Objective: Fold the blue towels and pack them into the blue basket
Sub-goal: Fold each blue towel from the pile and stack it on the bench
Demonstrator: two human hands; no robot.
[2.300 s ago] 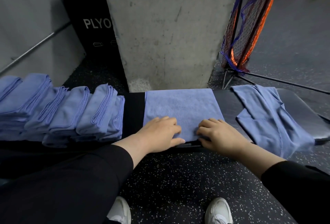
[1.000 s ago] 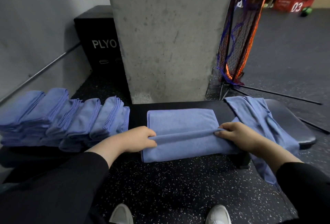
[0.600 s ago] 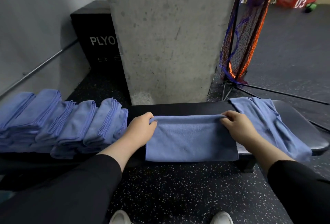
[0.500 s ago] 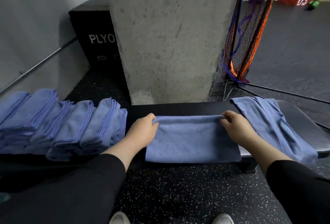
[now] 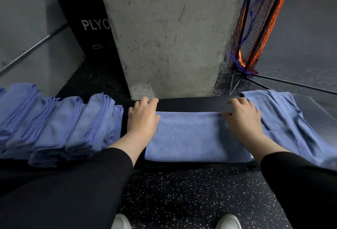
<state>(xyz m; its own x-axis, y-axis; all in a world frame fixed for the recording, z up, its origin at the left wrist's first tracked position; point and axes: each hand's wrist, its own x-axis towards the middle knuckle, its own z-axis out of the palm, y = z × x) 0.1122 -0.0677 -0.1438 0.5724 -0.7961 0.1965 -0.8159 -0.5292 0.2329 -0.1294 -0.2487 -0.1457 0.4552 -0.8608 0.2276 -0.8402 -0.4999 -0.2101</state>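
Observation:
A blue towel (image 5: 193, 135) lies folded into a long strip across the black bench (image 5: 191, 103), right in front of me. My left hand (image 5: 142, 117) rests flat on its left end, fingers reaching past the far edge onto the bench. At the right end my right hand (image 5: 242, 117) presses down the same way, thumb on the far fold. A row of folded blue towels (image 5: 73, 124) leans together on the bench to the left. One unfolded blue towel (image 5: 284, 119) is draped over the bench's right part. No blue basket is in view.
A concrete pillar (image 5: 171, 33) stands just behind the bench. A black plyo box (image 5: 87, 24) is at the back left, a netted stand (image 5: 255, 27) with metal legs at the back right. Speckled floor and my white shoes (image 5: 228, 221) lie below.
Both hands carried the towel's near edge up and over to the far edge, making a fold. They have let go of the edge and now lie flat on the towel's ends.

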